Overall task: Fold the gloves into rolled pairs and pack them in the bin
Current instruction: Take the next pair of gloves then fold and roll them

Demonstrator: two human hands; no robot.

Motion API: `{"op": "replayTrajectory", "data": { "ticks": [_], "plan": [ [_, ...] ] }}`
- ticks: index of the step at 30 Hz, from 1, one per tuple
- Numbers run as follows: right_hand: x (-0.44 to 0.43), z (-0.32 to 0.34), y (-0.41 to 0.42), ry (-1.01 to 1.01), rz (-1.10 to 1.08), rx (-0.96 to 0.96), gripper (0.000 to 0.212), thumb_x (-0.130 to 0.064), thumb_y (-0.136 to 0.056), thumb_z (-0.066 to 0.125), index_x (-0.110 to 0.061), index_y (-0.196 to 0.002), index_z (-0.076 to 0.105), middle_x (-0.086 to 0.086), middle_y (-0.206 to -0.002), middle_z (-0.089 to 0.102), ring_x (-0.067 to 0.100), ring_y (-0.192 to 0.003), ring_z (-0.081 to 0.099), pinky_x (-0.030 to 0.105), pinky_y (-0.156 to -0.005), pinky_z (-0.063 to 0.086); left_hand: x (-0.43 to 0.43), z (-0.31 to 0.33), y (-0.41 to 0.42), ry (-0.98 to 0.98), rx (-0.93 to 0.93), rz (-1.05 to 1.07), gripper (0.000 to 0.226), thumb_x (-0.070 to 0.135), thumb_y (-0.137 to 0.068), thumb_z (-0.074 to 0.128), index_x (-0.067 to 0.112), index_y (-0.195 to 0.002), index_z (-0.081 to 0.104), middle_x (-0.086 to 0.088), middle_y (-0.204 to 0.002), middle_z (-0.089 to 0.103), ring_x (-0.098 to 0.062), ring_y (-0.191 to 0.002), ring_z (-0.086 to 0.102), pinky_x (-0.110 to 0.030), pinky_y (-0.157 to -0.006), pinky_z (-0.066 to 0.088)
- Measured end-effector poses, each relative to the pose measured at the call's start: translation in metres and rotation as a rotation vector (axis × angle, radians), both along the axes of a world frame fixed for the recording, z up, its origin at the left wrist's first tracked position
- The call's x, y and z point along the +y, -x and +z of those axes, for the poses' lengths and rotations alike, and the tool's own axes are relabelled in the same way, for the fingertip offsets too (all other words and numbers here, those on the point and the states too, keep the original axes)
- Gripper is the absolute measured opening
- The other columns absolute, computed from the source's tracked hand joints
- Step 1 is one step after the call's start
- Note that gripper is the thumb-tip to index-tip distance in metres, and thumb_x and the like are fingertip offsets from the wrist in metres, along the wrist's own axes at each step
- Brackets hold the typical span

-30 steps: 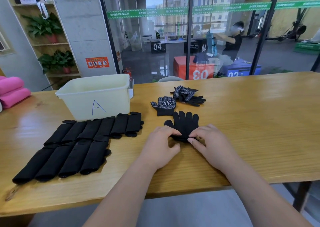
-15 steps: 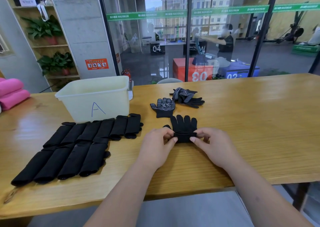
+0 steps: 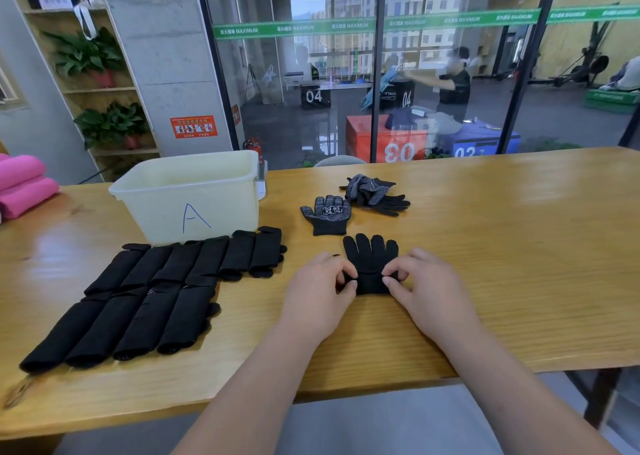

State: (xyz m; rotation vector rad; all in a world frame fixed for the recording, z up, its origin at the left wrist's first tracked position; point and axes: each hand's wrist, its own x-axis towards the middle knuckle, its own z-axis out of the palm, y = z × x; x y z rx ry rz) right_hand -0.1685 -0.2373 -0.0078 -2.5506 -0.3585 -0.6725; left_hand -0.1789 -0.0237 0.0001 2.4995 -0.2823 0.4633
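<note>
Where the long wooden table (image 3: 485, 246) runs across the room, a pale bin (image 3: 194, 194) marked with a blue A stands toward its far left. Just near of the bin lie the rolled pairs (image 3: 138, 298), all black, packed side by side in two slanting rows, the far row just beside the bin's front wall. Two pink rolls (image 3: 24, 187) sit stacked at the table's left end. Right of the rolled pairs, both hands are on one black glove (image 3: 370, 260) that lies flat with its fingers pointing away. The left hand (image 3: 318, 291) pinches the left end of the glove's rolled-up cuff between thumb and fingertips, and the right hand (image 3: 422, 288) pinches the right end the same way, so both are clamped on it. The glove's fingers lie spread on the wood beyond the roll. Farther off sits a crumpled heap (image 3: 372, 194) of dotted and plain gloves. Just left of the heap, between it and the held glove, a dotted glove (image 3: 327, 213) lies with its white-printed side up.
</note>
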Motion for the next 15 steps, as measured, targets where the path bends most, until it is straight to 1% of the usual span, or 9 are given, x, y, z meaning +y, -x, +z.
{"op": "replayTrajectory", "data": {
  "ticks": [3,5,7,10,12,15],
  "plan": [
    [0.0031,-0.0044,-0.0019,0.131,-0.046,-0.089,0.003,-0.034,-0.092,0.077,-0.033,-0.093,0.080,-0.016,-0.095,0.055,0.012,-0.094,0.055,0.031,-0.062,0.051,-0.0018,-0.0045,-0.0026,-0.092,-0.077,0.007,0.013,0.035,-0.098,0.067,0.036,-0.108,0.076,0.019,-0.105,0.053,-0.005,-0.102,0.051,-0.030,-0.091,0.049],
    [0.0051,-0.0060,-0.0040,0.199,-0.071,-0.127,0.009,-0.033,-0.094,0.073,-0.029,-0.091,0.082,-0.016,-0.100,0.060,0.014,-0.097,0.053,0.030,-0.065,0.051,-0.0034,-0.0053,-0.0024,-0.152,-0.126,0.023,0.018,0.038,-0.098,0.064,0.034,-0.109,0.077,0.019,-0.115,0.055,-0.008,-0.111,0.046,-0.032,-0.097,0.046],
    [0.0053,-0.0058,-0.0044,0.226,-0.074,-0.155,0.015,-0.032,-0.094,0.070,-0.027,-0.091,0.083,-0.017,-0.102,0.065,0.015,-0.098,0.053,0.034,-0.071,0.052,-0.0046,-0.0046,-0.0007,-0.204,-0.144,0.013,0.025,0.044,-0.096,0.062,0.032,-0.112,0.076,0.021,-0.123,0.057,-0.009,-0.118,0.044,-0.031,-0.101,0.042],
    [0.0054,-0.0047,-0.0015,0.248,-0.066,-0.131,0.020,-0.036,-0.096,0.065,-0.028,-0.095,0.083,-0.021,-0.104,0.070,0.013,-0.098,0.055,0.035,-0.077,0.052,-0.0043,-0.0035,0.0014,-0.245,-0.123,-0.030,0.032,0.050,-0.093,0.062,0.033,-0.119,0.070,0.023,-0.125,0.059,-0.007,-0.119,0.045,-0.032,-0.103,0.042],
    [0.0058,-0.0026,0.0015,0.232,-0.064,-0.097,0.025,-0.042,-0.096,0.061,-0.029,-0.099,0.082,-0.022,-0.104,0.070,0.011,-0.097,0.056,0.033,-0.079,0.052,-0.0034,-0.0031,0.0011,-0.225,-0.101,-0.032,0.030,0.049,-0.094,0.062,0.035,-0.120,0.067,0.023,-0.122,0.061,-0.006,-0.117,0.048,-0.033,-0.102,0.043],
    [0.0070,0.0024,0.0052,0.199,-0.069,-0.037,0.032,-0.054,-0.089,0.055,-0.034,-0.103,0.076,-0.023,-0.104,0.069,0.010,-0.097,0.054,0.032,-0.078,0.052,-0.0022,-0.0039,-0.0002,-0.199,-0.100,-0.019,0.024,0.044,-0.098,0.060,0.037,-0.121,0.067,0.022,-0.120,0.063,-0.005,-0.117,0.050,-0.032,-0.102,0.043]
  ]
}}
